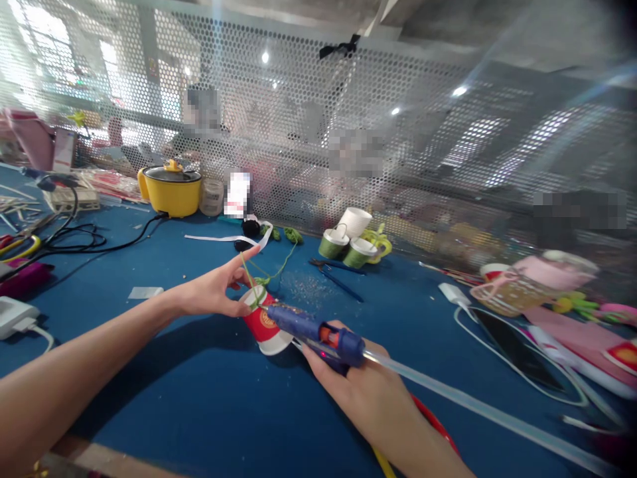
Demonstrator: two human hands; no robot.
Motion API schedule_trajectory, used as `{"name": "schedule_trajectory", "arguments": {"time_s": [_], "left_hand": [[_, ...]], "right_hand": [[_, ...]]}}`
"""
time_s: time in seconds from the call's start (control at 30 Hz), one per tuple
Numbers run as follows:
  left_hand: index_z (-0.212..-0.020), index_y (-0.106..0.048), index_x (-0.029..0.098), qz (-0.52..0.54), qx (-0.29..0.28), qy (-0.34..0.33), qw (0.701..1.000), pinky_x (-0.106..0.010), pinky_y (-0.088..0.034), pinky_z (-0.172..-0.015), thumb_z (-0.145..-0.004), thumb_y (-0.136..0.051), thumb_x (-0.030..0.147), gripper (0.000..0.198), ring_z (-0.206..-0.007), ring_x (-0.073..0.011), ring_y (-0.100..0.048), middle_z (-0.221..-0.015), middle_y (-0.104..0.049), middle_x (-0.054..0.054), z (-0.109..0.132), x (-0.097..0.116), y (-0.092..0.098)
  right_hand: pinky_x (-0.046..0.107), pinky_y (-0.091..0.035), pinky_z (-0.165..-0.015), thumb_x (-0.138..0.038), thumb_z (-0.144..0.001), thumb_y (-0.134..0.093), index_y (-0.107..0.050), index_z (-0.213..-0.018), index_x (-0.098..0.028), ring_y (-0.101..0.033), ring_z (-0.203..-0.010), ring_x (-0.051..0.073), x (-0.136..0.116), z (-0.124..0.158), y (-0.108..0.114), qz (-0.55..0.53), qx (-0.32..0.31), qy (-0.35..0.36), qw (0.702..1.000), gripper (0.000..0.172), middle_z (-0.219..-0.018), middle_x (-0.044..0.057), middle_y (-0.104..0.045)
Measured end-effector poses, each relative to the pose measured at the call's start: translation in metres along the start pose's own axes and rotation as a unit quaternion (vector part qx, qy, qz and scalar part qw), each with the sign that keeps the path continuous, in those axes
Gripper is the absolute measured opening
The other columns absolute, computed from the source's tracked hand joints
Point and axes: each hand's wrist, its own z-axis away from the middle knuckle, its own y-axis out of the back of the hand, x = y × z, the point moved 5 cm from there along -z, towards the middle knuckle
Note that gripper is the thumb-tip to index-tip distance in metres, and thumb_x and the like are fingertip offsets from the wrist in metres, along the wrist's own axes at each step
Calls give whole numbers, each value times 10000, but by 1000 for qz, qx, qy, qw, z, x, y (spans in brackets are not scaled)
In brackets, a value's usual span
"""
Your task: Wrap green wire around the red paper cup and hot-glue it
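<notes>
My left hand (pixel 226 289) grips a red and white paper cup (pixel 261 322) near its narrow end, which tilts up toward the left. Green yarn (pixel 286 265) loops over the raised index finger and wraps that end of the cup, trailing back to a small green ball (pixel 293 235). My right hand (pixel 355 385) is closed round a blue hot glue gun (pixel 303 325). Its nozzle meets the yarn-wrapped part of the cup, though exact contact is hard to see. A long clear glue stick (pixel 478 401) sticks out of the gun's back end.
Behind are two green-wrapped cups (pixel 333 244), a white cup (pixel 355 222) and blue-handled pliers (pixel 341 284). A yellow electric pot (pixel 174 192) stands at the back left, its black cable crossing the table. At right lie a phone (pixel 517 348) and white cables. A perforated screen (pixel 283 106) borders the table.
</notes>
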Motion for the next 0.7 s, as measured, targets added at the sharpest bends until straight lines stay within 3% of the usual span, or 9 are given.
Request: {"name": "schedule_trajectory", "arguments": {"time_s": [0.7], "left_hand": [[-1453, 7, 272, -6, -10, -14, 1000, -372, -373, -868, -674, -661, 120, 1037, -920, -175, -535, -997, -599, -33, 1, 2, -2]], "right_hand": [[220, -457, -431, -189, -807, -508, -621, -715, -226, -533, -436, 130, 1, 1, -1, -7, 9, -5, 1000, 150, -535, -21, -592]]}}
